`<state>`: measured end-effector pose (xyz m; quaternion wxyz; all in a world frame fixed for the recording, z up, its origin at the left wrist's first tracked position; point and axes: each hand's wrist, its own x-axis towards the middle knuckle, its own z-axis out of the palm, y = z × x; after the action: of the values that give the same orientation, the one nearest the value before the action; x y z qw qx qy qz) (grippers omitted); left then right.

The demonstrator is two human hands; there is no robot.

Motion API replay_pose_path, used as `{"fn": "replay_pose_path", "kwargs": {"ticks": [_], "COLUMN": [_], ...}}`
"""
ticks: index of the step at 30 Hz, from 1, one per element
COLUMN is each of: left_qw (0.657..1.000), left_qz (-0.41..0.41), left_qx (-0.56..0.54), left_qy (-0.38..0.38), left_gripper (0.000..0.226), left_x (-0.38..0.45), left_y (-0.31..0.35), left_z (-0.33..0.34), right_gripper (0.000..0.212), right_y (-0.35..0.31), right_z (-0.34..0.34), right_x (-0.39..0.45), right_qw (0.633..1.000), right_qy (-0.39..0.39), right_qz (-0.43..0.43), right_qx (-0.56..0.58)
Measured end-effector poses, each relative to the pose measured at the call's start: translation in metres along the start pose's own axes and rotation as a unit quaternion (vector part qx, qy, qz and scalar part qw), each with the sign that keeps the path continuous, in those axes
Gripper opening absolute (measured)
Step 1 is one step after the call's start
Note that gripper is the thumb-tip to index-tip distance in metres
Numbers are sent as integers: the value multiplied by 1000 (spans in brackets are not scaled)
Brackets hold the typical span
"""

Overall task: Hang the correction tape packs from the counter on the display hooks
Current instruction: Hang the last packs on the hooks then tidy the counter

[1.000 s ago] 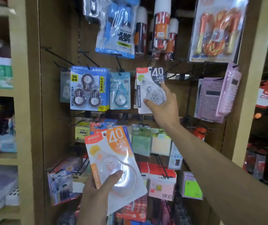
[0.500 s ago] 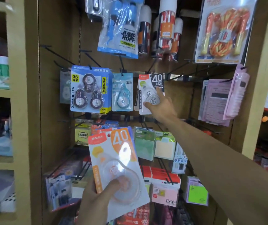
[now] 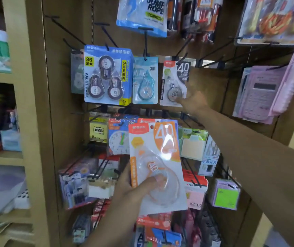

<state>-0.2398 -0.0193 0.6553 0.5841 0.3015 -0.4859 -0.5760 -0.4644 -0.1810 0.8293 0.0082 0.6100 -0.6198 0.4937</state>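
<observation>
My left hand (image 3: 133,189) grips an orange-and-white correction tape pack (image 3: 157,157) by its lower part, thumb across the clear blister, holding it upright in front of the lower hooks. My right hand (image 3: 194,102) reaches to the upper row and pinches the lower right corner of a white-and-black "40" correction tape pack (image 3: 173,82) that hangs on a black hook (image 3: 181,57). Left of it hang a light blue 30 m pack (image 3: 145,81) and a blue value pack (image 3: 107,75) with three tapes.
Black wire hooks (image 3: 214,57) jut out of the brown pegboard to the right of the hung pack. Pink calculators (image 3: 267,93) hang at the right, jump ropes (image 3: 142,15) above, sticky notes (image 3: 192,145) below. Wooden shelves (image 3: 32,122) stand at the left.
My right hand has pushed the white "40" pack back along its hook and slid down to its lower corner. My left hand has lifted the orange pack slightly up and to the right.
</observation>
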Motion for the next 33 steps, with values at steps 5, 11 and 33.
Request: {"fn": "replay_pose_path", "kwargs": {"ticks": [5, 11, 33], "left_qw": [999, 999, 996], "left_qz": [-15, 4, 72], "left_qx": [-27, -39, -22], "left_qy": [-15, -7, 52], "left_gripper": [46, 59, 65], "left_x": [-12, -21, -41], "left_y": [-9, -7, 1], "left_z": [15, 41, 58], "right_gripper": [50, 40, 88], "right_y": [-17, -21, -5], "right_z": [-21, -51, -57], "right_x": [-70, -191, -273], "right_qw": [990, 973, 969], "right_qy": [61, 8, -137], "right_qz": [-33, -69, -111], "right_qx": [121, 218, 173]}}
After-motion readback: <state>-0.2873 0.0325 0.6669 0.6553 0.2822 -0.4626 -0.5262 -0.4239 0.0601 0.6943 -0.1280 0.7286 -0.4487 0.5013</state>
